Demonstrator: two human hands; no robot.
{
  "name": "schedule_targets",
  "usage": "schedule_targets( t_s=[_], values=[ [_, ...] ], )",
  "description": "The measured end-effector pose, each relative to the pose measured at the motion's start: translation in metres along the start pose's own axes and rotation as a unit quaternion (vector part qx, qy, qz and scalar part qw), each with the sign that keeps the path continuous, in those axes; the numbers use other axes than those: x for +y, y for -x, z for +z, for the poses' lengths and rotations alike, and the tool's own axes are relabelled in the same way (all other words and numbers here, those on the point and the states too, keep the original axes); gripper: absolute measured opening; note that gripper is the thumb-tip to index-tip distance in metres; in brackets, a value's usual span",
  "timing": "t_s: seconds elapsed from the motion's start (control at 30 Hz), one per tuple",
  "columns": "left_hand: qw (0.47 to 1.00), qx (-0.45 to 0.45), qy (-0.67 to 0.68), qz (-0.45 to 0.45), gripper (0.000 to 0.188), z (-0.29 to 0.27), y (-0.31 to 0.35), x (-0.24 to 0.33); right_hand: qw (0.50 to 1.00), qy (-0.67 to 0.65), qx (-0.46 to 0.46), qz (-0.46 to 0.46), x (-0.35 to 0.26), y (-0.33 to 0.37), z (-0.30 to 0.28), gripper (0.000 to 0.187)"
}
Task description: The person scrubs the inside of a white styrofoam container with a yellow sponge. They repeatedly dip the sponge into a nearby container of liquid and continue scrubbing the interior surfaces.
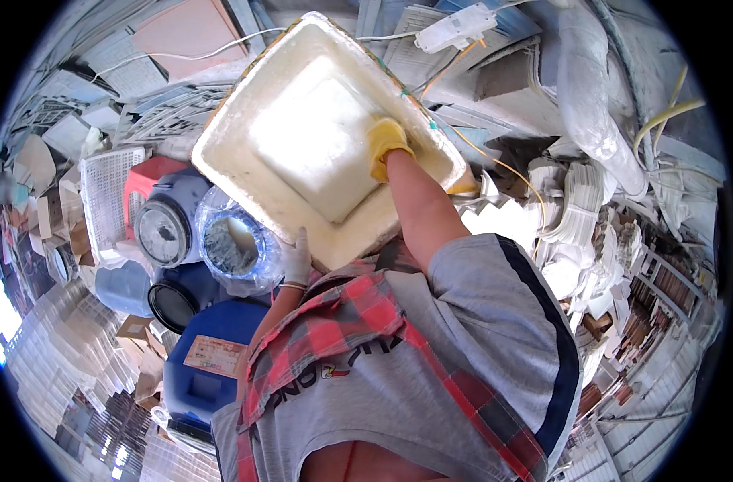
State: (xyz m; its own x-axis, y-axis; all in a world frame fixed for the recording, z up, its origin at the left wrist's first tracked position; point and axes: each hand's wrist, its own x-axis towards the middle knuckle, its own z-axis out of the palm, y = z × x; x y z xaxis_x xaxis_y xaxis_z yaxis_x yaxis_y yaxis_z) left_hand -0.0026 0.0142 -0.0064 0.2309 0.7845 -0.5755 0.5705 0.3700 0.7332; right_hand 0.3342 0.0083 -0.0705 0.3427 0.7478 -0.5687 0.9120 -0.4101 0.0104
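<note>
A big square white tub (430, 173) with thick, worn walls is in front of me, its pale inside glaring with light. My right hand (389, 149), in a yellow glove, reaches over the near right side and down inside it. The fingers look curled in, and what they hold, if anything, is hidden. Against the near left edge of the tub is my left hand (297, 259), in a white glove, gripping the rim with part of the fingers out of sight. Just left of that hand sits a drum wrapped in clear plastic (242, 245), with grey-white matter inside.
To the left stand a blue-grey lidded drum (164, 231), a red container (145, 181), a white perforated crate (105, 197) and a blue jug (202, 369). Stacked pale pieces (575, 205) lie to the right, below a thick whitish pipe (587, 80). A power strip (456, 26) with cables lies beyond the tub.
</note>
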Motion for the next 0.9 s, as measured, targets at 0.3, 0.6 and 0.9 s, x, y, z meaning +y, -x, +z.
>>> schedule_targets(
  t_s=[0.3,0.6,0.9],
  values=[
    [0.999,0.037,-0.028,0.028,0.065,0.008,-0.002,-0.010,0.897,-0.201,0.195,0.341,-0.041,-0.039,0.053,0.014],
    [0.999,0.010,0.035,0.002,0.062,0.004,-0.002,-0.019,0.933,-0.081,0.236,0.260,-0.060,-0.005,0.027,0.015],
    [0.999,-0.007,0.034,-0.004,0.081,-0.004,0.000,-0.009,0.909,-0.274,0.208,0.237,-0.069,0.002,0.015,0.037]
  ],
)
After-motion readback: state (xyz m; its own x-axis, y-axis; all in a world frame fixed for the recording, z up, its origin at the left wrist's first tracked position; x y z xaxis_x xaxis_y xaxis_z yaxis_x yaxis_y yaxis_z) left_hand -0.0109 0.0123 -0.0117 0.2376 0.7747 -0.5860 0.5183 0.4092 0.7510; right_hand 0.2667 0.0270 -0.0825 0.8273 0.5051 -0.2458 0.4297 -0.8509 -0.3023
